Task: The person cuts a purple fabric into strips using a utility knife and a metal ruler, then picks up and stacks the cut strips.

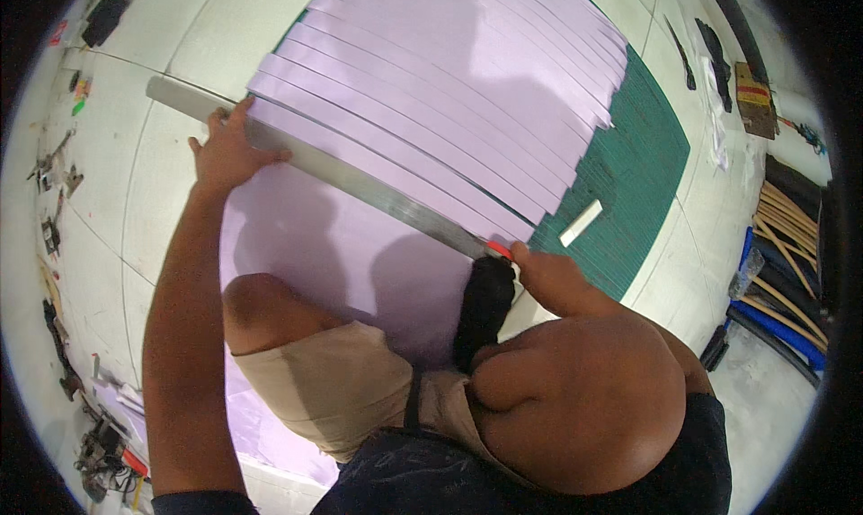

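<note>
A long metal straightedge (387, 200) lies slantwise across a lilac sheet (279, 218). My left hand (229, 155) presses down on its left part, fingers and thumb spread apart. At the straightedge's right end, my right hand (546, 277) is closed around a red-bodied cutter knife (499, 249); the blade cannot be made out. My foot in a black sock (485, 308) rests by that same end. Beyond the straightedge the sheet is cut into several long parallel strips (431, 119), with narrow gaps between some of them.
Under the strips lies a green cutting mat (638, 146), bearing a small white block (581, 224) near my right hand. Wooden sticks (791, 218) and dark rolls stand at the far right. Various small tools (63, 169) line the left side of the tiled floor (171, 155).
</note>
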Demonstrator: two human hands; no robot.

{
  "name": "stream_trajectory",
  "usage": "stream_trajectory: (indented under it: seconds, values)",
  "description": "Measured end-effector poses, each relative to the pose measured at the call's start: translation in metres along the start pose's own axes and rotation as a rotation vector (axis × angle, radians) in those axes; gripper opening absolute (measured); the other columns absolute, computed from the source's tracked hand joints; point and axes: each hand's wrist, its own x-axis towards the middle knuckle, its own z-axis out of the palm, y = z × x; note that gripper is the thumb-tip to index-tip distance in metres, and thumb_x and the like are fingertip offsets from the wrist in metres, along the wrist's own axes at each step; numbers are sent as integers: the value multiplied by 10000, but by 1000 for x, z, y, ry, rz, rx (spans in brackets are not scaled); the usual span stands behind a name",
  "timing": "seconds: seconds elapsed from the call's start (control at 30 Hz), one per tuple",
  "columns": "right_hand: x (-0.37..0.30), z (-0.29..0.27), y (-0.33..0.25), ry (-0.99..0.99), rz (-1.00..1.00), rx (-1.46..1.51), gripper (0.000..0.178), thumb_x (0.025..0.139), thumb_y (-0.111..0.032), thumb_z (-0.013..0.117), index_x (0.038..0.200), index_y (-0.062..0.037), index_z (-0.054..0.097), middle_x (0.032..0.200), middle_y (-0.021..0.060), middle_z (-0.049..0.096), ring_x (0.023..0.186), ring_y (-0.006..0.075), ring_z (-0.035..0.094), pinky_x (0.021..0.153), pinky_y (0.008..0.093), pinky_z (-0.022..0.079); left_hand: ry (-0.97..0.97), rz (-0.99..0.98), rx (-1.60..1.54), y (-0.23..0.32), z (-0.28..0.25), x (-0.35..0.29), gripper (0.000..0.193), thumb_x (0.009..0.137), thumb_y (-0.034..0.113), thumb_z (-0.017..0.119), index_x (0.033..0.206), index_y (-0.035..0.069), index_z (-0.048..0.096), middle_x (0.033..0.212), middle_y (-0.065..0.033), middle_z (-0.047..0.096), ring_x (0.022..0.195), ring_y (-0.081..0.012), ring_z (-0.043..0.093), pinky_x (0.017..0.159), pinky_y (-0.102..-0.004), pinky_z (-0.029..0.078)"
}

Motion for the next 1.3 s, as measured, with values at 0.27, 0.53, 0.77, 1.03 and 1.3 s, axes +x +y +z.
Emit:
stream_trajectory:
  seconds: [0.27,0.53,0.77,1.03,1.3]
  values:
    - [-45,55,87,-128,188,-158,283,964,-148,516,1209,-88,388,1057,254,668,970,425,683,760,527,556,-13,22,-107,-4,-1,0,1051,624,515,875,1505,240,373,1525,-243,323,1397,-373,390,1151,-665,142]
    - [-58,42,85,-78,138,-285,312,980,-254,468,1223,-64,415,1038,236,674,967,403,687,809,511,549,13,14,-123,-1,-6,-6,1050,610,498,895,1499,245,398,1512,-217,361,1382,-341,427,1159,-661,132]
    - [-61,-26,65,165,2,-110,301,963,-257,530,1174,-65,435,910,222,683,800,444,675,675,557,532,8,5,-174,-2,-2,-2,1205,588,510,912,1529,161,244,1524,-213,337,1382,-346,424,1167,-649,164]
    - [102,-98,-150,410,-378,131,258,967,-226,473,1097,-6,435,896,260,656,799,463,648,708,571,498,16,12,-292,-13,-9,-6,1179,623,420,909,1525,99,221,1502,-175,374,1348,-337,463,1155,-636,208]
    - [165,-110,-250,542,-526,178,221,946,-165,459,1077,13,472,904,245,678,802,418,679,707,525,530,26,-11,-309,-9,-9,-1,1181,617,382,916,1525,94,218,1468,-143,420,1329,-309,487,1136,-619,265]
